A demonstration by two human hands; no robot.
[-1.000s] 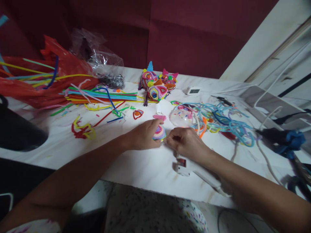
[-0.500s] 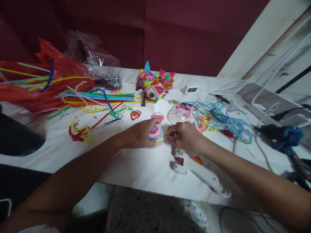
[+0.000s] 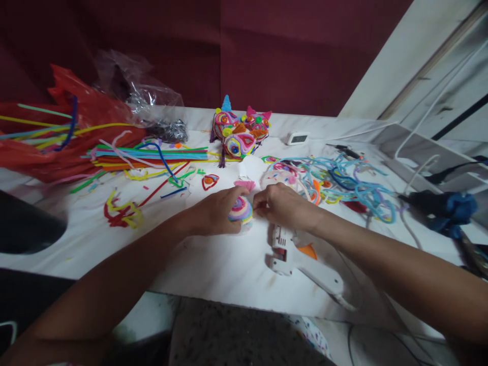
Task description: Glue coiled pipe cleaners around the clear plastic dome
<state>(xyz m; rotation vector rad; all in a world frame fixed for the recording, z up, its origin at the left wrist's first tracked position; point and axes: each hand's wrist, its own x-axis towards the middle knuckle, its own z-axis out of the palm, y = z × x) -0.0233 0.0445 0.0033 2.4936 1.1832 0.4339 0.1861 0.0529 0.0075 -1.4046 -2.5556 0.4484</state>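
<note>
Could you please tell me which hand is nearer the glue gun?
Right. The right hand is at the far end of the glue gun; the left hand is farther left, around the striped piece.

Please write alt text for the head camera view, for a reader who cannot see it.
A person's left hand holds a rainbow-striped craft piece at a white table, the right hand close beside it. A white glue gun lies nearer the viewer; colourful ornaments and pipe cleaners sit farther back.
</note>
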